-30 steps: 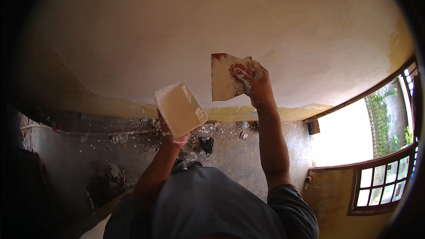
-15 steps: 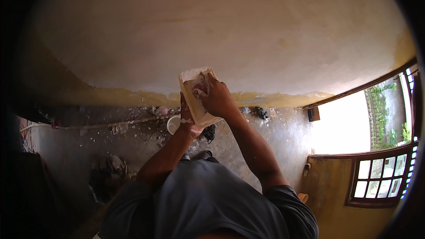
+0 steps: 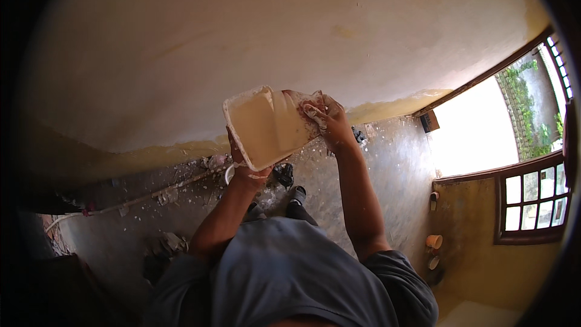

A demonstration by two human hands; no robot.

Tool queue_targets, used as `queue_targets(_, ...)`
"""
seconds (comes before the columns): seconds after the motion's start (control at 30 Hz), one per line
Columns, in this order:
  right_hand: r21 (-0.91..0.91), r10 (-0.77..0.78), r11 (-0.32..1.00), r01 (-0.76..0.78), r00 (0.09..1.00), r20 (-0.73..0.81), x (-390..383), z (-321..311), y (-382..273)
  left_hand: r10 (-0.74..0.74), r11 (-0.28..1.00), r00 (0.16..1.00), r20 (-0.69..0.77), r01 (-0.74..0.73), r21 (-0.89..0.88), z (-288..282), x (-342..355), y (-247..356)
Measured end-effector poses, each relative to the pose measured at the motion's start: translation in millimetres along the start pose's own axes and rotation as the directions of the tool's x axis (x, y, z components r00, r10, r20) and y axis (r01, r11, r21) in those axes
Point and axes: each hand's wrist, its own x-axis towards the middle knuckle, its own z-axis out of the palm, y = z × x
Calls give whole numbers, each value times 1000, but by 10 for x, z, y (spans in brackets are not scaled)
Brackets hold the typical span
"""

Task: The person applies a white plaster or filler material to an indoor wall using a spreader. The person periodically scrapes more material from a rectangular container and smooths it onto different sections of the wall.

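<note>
My left hand (image 3: 249, 172) grips a shallow rectangular tray (image 3: 227, 116) from below and at its near edge. The tray is tilted, with smooth cream-coloured putty (image 3: 253, 122) in it. My right hand (image 3: 332, 122), smeared with white, is closed on a broad, flat, putty-coated spreader (image 3: 292, 122). The spreader's blade lies over the tray's right side; its exact outline blends with the putty. Just beyond both hands rises a wall (image 3: 290, 30) coated pale, with a yellowish strip along its bottom.
White specks cover the grey floor (image 3: 387, 169). A long pole (image 3: 139, 195), a black plastic bag (image 3: 283, 175) and a white bucket (image 3: 229, 174) are near the wall's foot. To the right are a bright doorway (image 3: 472, 127), a paned window (image 3: 532, 209) and an orange pot (image 3: 434, 241).
My right hand has moved right, drawing the spreader from inside the tray to its right side. The tray has turned and shows more of its inside. The view has rotated slightly.
</note>
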Motion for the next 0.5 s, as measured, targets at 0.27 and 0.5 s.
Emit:
queue_targets(0.27,287,-54,949,128,966,-253,444,-988,620,82,985,997,-14,-78,156,-209,-13,63)
queue_targets(0.5,620,156,784,35,955,-252,1024,-1411,2082,250,902,946,-205,-151,404,-247,-483,272)
